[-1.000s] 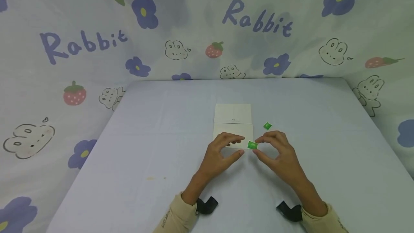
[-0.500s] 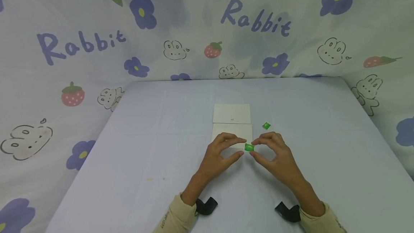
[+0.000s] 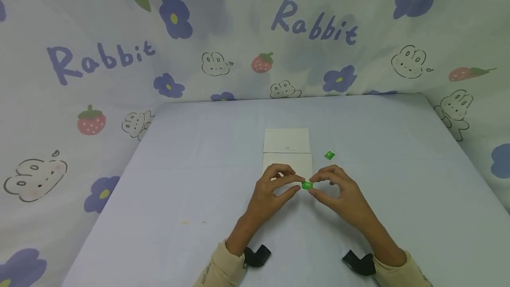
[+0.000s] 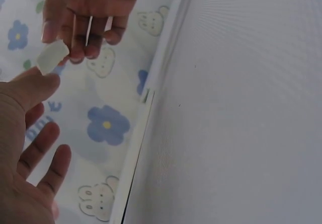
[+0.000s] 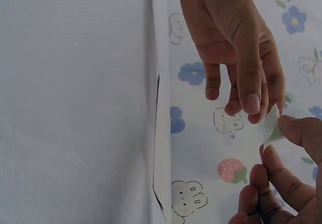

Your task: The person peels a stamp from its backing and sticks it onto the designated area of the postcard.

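My right hand pinches a small green stamp with a pale rim between thumb and index finger. In the right wrist view the stamp looks bent, with its pale back showing. My left hand is just left of it, index fingertip at the stamp's edge and thumb apart from it. Its other fingers are loosely bent, as the left hand in the left wrist view shows. Behind the hands lies an open cream booklet or folded card, its near part covered by the left hand.
A second green stamp lies on the white-covered table, right of the booklet. Two black angled pieces are at the sleeve cuffs. A printed rabbit-and-flower curtain encloses the back and sides.
The right hand has brought the stamp slightly left and nearer the body. The left index fingertip has come to the stamp's edge, closing the gap, and the stamp now looks narrower.
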